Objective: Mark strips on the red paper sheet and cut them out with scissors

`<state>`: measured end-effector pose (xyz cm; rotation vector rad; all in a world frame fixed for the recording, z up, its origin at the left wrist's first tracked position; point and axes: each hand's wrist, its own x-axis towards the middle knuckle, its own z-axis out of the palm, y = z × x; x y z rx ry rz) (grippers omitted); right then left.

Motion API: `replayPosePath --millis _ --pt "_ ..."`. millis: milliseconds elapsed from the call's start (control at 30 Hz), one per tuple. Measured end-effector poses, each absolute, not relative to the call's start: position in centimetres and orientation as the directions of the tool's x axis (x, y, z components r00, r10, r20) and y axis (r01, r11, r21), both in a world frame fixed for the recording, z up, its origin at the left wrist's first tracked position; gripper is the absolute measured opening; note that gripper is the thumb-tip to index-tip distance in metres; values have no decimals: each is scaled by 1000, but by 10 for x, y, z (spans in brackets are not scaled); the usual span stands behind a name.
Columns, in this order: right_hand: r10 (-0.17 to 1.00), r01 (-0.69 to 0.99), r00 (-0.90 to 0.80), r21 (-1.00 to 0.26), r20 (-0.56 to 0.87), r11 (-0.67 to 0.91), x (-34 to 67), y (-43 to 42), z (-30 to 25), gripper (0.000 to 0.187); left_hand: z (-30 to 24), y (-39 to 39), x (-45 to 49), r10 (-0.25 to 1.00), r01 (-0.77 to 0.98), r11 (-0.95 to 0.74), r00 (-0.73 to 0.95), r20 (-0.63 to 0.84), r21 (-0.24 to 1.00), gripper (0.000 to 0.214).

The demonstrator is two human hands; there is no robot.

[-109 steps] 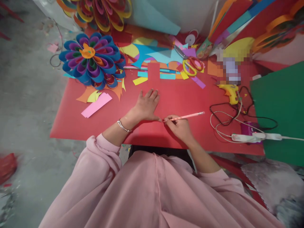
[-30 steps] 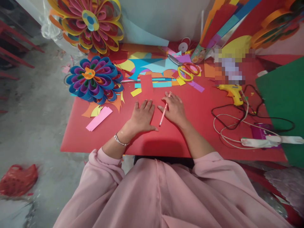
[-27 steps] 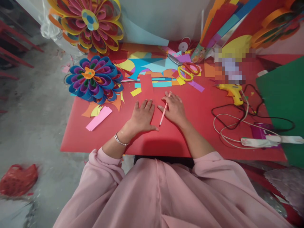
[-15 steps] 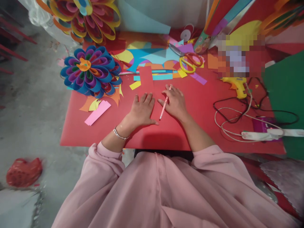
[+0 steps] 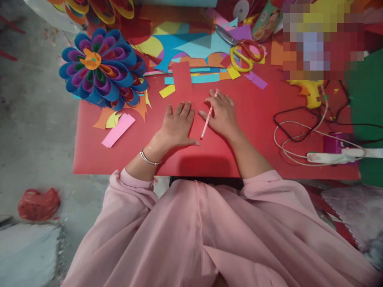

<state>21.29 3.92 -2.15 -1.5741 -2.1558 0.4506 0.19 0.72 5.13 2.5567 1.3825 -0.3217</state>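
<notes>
My left hand (image 5: 177, 126) lies flat on the red tabletop (image 5: 113, 157), fingers spread, holding nothing; a bracelet circles its wrist. In my right hand (image 5: 222, 113) is a slim pink pencil (image 5: 207, 120), tucked between the fingers and slanting down toward my left thumb. The right hand also rests on the table. Just beyond both hands lies a red paper strip (image 5: 182, 81), with a light blue strip (image 5: 206, 78) and a small yellow piece (image 5: 166, 91) beside it.
A blue and purple paper flower (image 5: 100, 67) stands at the left, with pink strips (image 5: 118, 130) in front. Scissors (image 5: 241, 55) lie on paper scraps at the back. At the right are a yellow glue gun (image 5: 313, 95), tangled cords and a white power strip (image 5: 326, 158).
The view has tilted, so the table and its things appear higher in the picture. Both hands keep their places on the table, and the pencil stays in the right one.
</notes>
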Motion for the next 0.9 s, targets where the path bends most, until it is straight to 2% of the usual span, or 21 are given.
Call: replayPosePath --millis 900 --pt "954 822 -247 -484 172 300 212 38 -20 41 46 7 0 797 832 -542 554 -241 117 124"
